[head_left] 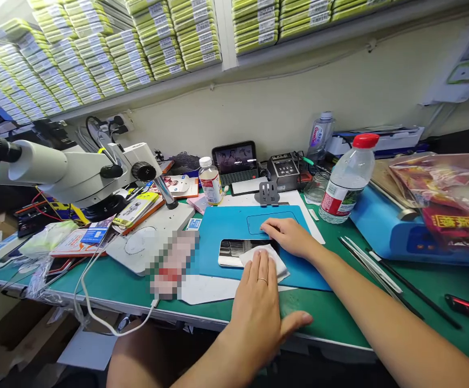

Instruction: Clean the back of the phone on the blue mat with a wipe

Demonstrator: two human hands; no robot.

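Observation:
A smartphone [231, 253] with a dark, reflective face and light edges lies flat on a blue work mat [214, 226]. My left hand [257, 288], a ring on one finger, presses flat with straight fingers on a folded white tissue [281, 268], which covers part of the phone's right half. My right hand [289, 235] is at the phone's right end, its fingers bent together by the far edge. The tissue and the hand itself hide its thumb and the phone's end. Beyond the phone, a phone-shaped outline [254, 217] is printed on the mat.
A microscope [64, 172] stands left, beside a blurred-out pink object [173, 267] with a white cable [91, 307]. A water bottle [350, 180], tweezers [372, 264] and a blue machine [384, 221] are right. A smaller bottle [210, 183] and a propped screen [235, 159] stand behind.

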